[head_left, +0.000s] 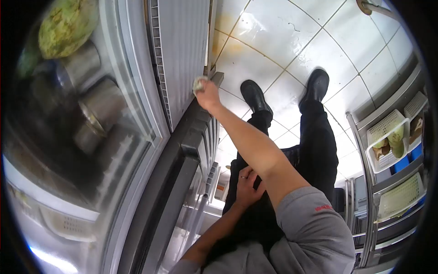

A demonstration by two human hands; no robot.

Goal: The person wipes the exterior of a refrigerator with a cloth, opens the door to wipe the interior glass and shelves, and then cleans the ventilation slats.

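My right hand [208, 95] is closed on a pale crumpled cloth [199, 85], held against the lower edge of a ribbed white panel [182, 50], beside the dark grey slatted trim of a cabinet [197, 132]. My left hand [248, 188] lies low against my black clothing near my thigh, with a ring on one finger. Its fingers are bent and somewhat apart, and no object shows in it.
Behind the glass front at left are a green fruit [68, 27] and metal containers [102, 107]. Wet white floor tiles [273, 45] lie around my black boots [317, 84]. A metal rack [360, 150] at right bears white baskets [388, 137] with produce.
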